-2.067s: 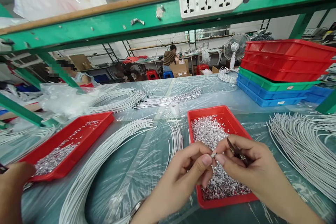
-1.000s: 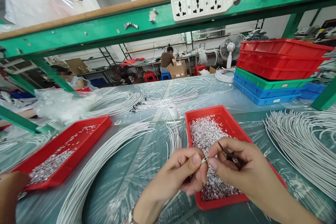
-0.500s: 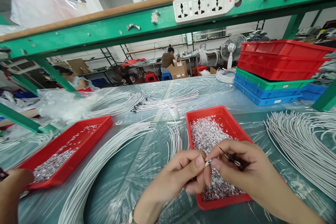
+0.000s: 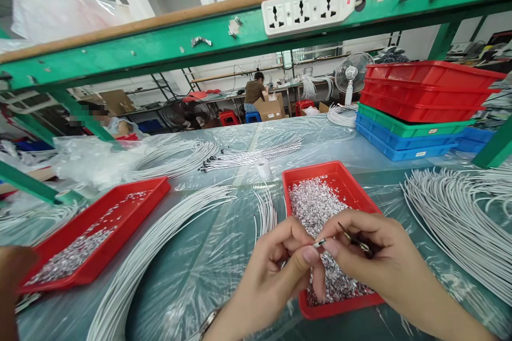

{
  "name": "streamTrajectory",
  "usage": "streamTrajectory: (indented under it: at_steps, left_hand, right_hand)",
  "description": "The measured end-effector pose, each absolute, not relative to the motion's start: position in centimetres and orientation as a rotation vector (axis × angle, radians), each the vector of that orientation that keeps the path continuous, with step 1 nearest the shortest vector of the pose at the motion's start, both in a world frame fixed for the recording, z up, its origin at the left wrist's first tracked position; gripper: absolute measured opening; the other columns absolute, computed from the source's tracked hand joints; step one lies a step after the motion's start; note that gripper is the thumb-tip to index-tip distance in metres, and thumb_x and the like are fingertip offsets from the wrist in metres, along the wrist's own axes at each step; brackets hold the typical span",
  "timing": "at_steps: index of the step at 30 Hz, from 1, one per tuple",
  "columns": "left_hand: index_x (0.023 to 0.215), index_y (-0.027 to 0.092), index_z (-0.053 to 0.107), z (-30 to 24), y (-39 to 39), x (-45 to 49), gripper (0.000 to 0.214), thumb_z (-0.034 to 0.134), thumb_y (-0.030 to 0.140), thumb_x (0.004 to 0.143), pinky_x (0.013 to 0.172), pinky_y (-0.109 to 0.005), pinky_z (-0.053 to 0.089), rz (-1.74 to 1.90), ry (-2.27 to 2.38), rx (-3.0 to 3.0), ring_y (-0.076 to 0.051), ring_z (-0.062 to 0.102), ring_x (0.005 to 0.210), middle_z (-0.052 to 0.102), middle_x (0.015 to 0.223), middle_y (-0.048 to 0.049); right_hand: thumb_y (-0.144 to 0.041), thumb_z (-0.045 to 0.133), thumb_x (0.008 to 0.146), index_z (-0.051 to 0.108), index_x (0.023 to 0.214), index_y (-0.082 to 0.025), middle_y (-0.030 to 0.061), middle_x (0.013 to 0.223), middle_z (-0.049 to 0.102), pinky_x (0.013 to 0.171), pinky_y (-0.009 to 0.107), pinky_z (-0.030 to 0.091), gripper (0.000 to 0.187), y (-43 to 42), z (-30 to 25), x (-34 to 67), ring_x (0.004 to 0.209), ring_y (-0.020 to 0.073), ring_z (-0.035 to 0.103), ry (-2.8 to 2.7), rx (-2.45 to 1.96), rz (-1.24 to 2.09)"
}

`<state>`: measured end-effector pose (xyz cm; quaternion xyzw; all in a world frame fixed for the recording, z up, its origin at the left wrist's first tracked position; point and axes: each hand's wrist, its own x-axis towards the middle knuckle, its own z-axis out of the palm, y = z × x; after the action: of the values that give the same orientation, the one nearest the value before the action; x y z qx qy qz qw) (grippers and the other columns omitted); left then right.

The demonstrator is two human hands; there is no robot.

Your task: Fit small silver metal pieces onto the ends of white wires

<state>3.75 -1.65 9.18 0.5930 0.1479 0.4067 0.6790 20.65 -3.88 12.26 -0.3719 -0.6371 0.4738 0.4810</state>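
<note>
My left hand (image 4: 286,269) pinches a thin white cable end (image 4: 319,243) between thumb and index finger. At its tip a small dark bit meets the thumb and index finger of my right hand (image 4: 378,258), closed on the same end. A slim dark tool with a shiny metal part (image 4: 363,246) is tucked in my right palm; its kind is unclear. Both hands are above the front of a red tray (image 4: 356,189), which holds a heap of small silver metal pieces (image 4: 314,205). A short bunch of white cables (image 4: 266,213) lies left of the tray.
Large bundles of white cable lie left (image 4: 160,240) and right (image 4: 452,224). At left, another person's blurred hand (image 4: 16,272) is by a second red tray (image 4: 158,189). Stacked bins (image 4: 424,109) stand back right. A green shelf beam (image 4: 160,37) crosses above.
My left hand has turned slightly, its index finger now higher and more bent. My right hand has barely shifted. The other person's hand at the left has moved up and away from its tray.
</note>
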Motion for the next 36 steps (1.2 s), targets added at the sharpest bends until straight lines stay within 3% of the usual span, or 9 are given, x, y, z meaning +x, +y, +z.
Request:
streamTrajectory:
  at_steps: [12, 19, 23, 27, 32, 36]
  left_hand:
    - [0.086, 0.013, 0.059, 8.5, -0.5, 3.9, 0.022, 0.047, 0.025, 0.099, 0.035, -0.008, 0.025, 0.869, 0.176, 1.271, -0.001, 0.029, 0.034, 0.061, 0.055, 0.0016]
    - [0.086, 0.015, 0.062, 8.5, -0.3, 3.8, 0.023, 0.050, 0.030, 0.098, 0.034, -0.008, 0.023, 0.849, 0.180, 1.272, -0.001, 0.030, 0.034, 0.048, 0.048, 0.0063]
    - [0.088, 0.016, 0.063, 8.8, -0.6, 3.8, 0.010, 0.057, 0.021, 0.094, 0.038, -0.008, 0.026, 0.863, 0.248, 1.289, -0.001, 0.033, 0.037, 0.051, 0.051, 0.0060]
    - [0.086, 0.017, 0.064, 9.2, -1.2, 3.6, 0.004, 0.063, 0.018, 0.090, 0.047, -0.011, 0.037, 0.901, 0.403, 1.382, -0.003, 0.048, 0.045, 0.057, 0.054, 0.0040]
    - [0.085, 0.017, 0.064, 9.5, -1.6, 3.9, 0.009, 0.065, 0.025, 0.088, 0.053, -0.016, 0.043, 0.895, 0.561, 1.477, -0.008, 0.057, 0.054, 0.062, 0.060, 0.0014]
    - [0.082, 0.013, 0.065, 9.0, -2.5, 5.2, 0.016, 0.066, 0.028, 0.088, 0.051, -0.019, 0.042, 0.921, 0.647, 1.506, -0.010, 0.057, 0.056, 0.061, 0.062, 0.0002]
  right_hand:
    - [-0.016, 0.055, 0.087, 0.056, 0.071, -0.018, -0.0056, 0.061, 0.042, 0.051, 0.019, 0.029, 0.016, -3.9, 12.5, 20.5, 0.056, 0.0084, 0.034, -1.495, -0.882, 1.241]
    - [-0.019, 0.054, 0.089, 0.057, 0.073, -0.018, -0.0047, 0.063, 0.046, 0.051, 0.019, 0.032, 0.016, -3.9, 12.4, 20.7, 0.057, 0.0084, 0.038, -1.511, -0.921, 1.162]
    - [-0.026, 0.054, 0.090, 0.055, 0.070, -0.017, -0.0030, 0.063, 0.045, 0.054, 0.021, 0.035, 0.022, -2.7, 12.1, 21.6, 0.059, 0.0106, 0.042, -1.568, -1.056, 0.904]
    - [-0.026, 0.060, 0.086, 0.057, 0.070, -0.016, -0.0021, 0.062, 0.046, 0.053, 0.024, 0.031, 0.019, 0.0, 10.9, 23.0, 0.057, 0.0118, 0.040, -1.559, -1.201, 0.606]
    - [-0.026, 0.059, 0.088, 0.060, 0.086, -0.018, -0.0020, 0.065, 0.045, 0.053, 0.025, 0.029, 0.008, 1.1, 10.9, 23.4, 0.058, 0.0124, 0.040, -1.476, -1.210, 0.491]
    - [-0.026, 0.060, 0.088, 0.043, 0.062, -0.019, -0.0027, 0.061, 0.032, 0.053, 0.027, 0.027, 0.032, -0.7, 12.0, 23.3, 0.056, 0.0115, 0.032, -1.429, -1.246, 0.390]
